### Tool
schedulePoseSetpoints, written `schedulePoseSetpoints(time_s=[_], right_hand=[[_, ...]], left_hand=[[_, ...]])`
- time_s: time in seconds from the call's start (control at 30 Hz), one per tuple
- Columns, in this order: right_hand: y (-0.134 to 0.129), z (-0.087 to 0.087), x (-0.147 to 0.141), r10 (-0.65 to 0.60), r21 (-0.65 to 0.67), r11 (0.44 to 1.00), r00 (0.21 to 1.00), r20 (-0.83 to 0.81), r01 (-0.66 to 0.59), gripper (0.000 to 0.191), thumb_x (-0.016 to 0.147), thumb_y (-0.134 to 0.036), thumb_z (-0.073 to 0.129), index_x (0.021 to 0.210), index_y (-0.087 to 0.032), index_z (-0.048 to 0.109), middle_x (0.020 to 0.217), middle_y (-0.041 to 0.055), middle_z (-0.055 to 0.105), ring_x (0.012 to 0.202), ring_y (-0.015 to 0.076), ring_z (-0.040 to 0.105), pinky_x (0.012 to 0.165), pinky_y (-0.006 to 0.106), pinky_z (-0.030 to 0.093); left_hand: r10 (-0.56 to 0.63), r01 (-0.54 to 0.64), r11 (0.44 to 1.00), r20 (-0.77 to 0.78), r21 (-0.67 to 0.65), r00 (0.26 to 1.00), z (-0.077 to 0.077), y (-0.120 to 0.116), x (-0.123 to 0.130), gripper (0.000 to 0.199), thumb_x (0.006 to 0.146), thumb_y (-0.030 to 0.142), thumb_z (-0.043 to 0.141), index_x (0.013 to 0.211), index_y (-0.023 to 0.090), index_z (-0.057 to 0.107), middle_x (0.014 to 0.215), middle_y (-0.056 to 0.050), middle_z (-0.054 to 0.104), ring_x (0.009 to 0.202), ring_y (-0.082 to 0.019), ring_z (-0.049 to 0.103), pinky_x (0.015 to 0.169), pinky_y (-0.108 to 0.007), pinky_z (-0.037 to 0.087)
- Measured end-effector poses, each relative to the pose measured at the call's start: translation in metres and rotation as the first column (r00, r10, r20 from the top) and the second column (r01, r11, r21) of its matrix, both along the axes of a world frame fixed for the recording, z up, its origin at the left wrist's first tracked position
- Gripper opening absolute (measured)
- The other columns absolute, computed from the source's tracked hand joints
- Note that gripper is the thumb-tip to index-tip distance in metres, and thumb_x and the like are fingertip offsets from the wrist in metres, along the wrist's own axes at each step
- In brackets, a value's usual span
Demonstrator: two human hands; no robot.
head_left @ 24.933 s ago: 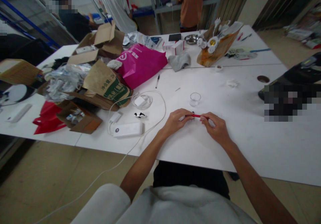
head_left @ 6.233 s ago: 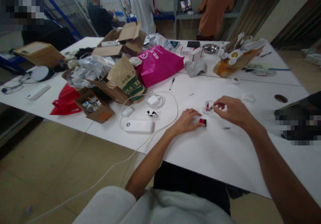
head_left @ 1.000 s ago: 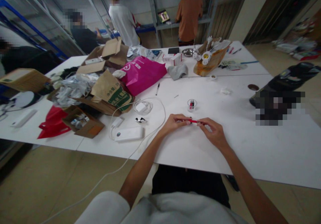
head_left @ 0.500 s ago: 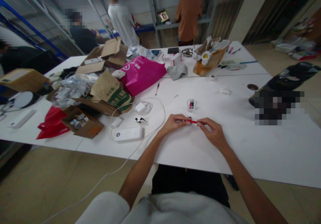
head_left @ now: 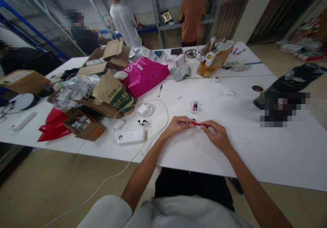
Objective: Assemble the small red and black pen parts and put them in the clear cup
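Observation:
Just above the white table, my left hand and my right hand pinch a thin red stick-like piece from its two ends. Its exact kind is too small to make out, and the fingertips hide both ends. A dark bit shows by the left fingertips. Beyond the hands stands a small clear round cup with red and black pieces in it. To the left of my left hand lie a small black-and-white object and a white power bank.
A white cable loops across the table and over its front edge. Cardboard boxes, a magenta bag and a red bag crowd the left. A large black bottle is at the right. Several people are at the back.

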State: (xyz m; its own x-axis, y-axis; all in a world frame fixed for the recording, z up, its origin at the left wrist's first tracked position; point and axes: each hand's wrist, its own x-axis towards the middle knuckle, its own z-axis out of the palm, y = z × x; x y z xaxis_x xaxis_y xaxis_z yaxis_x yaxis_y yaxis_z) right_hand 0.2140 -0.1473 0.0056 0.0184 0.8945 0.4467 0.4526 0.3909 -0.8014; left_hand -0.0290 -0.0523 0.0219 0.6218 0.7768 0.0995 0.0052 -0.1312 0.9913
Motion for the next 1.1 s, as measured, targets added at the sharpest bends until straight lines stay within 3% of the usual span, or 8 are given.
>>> schedulePoseSetpoints(time_s=[0.6,0.87,1.1], right_hand=[[-0.0001,0.0033,-0.0005,-0.010,-0.005,1.000,0.999,0.033,0.010,0.015,0.106,-0.039,0.075,0.110,-0.026,0.080,0.097,0.0046,0.081,0.085,0.0229,0.077,0.080,0.039,0.062],[-0.0011,0.0059,-0.0017,-0.006,-0.048,0.999,1.000,0.006,0.006,0.018,0.106,-0.042,0.074,0.101,-0.026,0.079,0.089,0.0028,0.081,0.080,0.0224,0.077,0.077,0.036,0.061],[-0.0004,0.0043,-0.0002,0.025,-0.101,0.995,0.999,0.020,-0.023,0.034,0.112,-0.046,0.063,0.088,-0.025,0.076,0.082,0.0031,0.080,0.077,0.0221,0.076,0.078,0.037,0.060]], left_hand=[[-0.008,0.008,1.000,0.013,-0.012,1.000,0.0054,-0.0024,0.0005,0.034,0.090,0.042,0.093,0.118,0.023,0.091,0.108,-0.012,0.083,0.097,-0.021,0.071,0.092,-0.035,0.051],[-0.028,0.028,1.000,0.024,0.001,0.999,0.0052,-0.0019,-0.0003,0.032,0.091,0.041,0.091,0.119,0.025,0.091,0.115,-0.013,0.083,0.105,-0.023,0.074,0.098,-0.038,0.053],[-0.050,0.049,0.998,0.029,0.037,0.998,0.0008,0.0005,-0.0006,0.034,0.092,0.043,0.091,0.122,0.026,0.090,0.115,-0.013,0.083,0.103,-0.023,0.074,0.097,-0.038,0.053]])
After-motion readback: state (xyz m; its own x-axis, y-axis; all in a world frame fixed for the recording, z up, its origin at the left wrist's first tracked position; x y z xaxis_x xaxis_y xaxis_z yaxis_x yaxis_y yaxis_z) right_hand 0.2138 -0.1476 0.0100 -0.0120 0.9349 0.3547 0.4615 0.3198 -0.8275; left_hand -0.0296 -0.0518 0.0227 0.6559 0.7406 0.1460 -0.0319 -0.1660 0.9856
